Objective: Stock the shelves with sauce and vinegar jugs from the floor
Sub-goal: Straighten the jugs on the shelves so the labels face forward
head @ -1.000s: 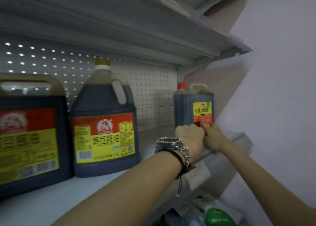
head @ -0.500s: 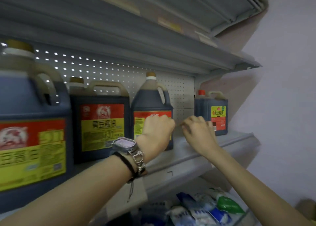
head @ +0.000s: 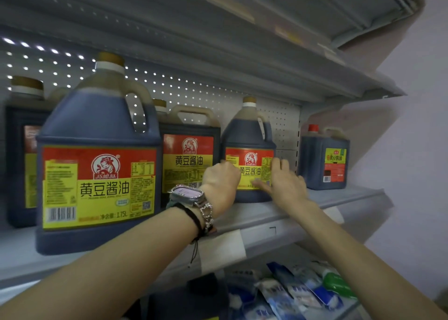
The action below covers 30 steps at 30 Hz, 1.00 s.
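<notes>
– Nearest the camera on the left, what fills the view?
– One near round jug point(head: 97, 164) of dark sauce stands at the edge of the shelf point(head: 339, 198). It hides part of a square jug point(head: 21, 150) behind it. Lower down, blue and green packets point(head: 303, 293) lie on another shelf.
– And the arms?
– Both reach forward over the shelf edge. The left wrist carries a watch point(head: 188, 193).
– Where do the hands meet?
– On the farther round jug point(head: 249, 135). It stands upright on the shelf, between a second square jug point(head: 189, 155) and a red-capped jug point(head: 324, 157).
– Their hold?
– The left hand point(head: 221, 181) sits at the label's left edge. Its fingers are curled out of sight, so I cannot tell whether they grip. The right hand point(head: 283, 184) lies on the label's right side with its fingers straight and spread, clasping nothing.
– Behind?
– Just a pegboard panel point(head: 218, 94).
</notes>
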Motion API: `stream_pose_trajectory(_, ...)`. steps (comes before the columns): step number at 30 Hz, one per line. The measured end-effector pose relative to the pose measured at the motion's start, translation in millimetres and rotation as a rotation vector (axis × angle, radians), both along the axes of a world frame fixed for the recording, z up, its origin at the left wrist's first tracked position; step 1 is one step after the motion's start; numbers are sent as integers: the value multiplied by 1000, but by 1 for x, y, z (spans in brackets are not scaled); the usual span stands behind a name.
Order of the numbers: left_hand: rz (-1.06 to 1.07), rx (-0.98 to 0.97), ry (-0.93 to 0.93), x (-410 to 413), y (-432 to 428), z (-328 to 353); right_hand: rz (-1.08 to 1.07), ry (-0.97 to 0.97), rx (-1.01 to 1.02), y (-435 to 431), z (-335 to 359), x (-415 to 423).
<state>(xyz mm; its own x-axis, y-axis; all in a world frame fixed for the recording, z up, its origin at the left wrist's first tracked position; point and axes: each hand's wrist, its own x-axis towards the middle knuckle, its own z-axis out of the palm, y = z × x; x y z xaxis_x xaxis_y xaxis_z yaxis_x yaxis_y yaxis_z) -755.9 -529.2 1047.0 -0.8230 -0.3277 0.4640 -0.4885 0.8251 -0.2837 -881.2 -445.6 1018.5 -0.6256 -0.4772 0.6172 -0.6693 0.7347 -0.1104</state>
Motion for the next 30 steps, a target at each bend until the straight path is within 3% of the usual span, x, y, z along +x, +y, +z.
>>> stream_pose_trajectory(5, -1, 59, 29, -13, -3, -1, 65, -146, -59, -9, -3, -5)
stream_pose_trajectory(21, -120, 483, 265, -39, -22, 19, 336, -325, -225, -23, 14, -21)
stream_pose_trajectory(30, -82, 660, 267, -52, -10, 24, 474, -327, -319, -16, 18, -27)
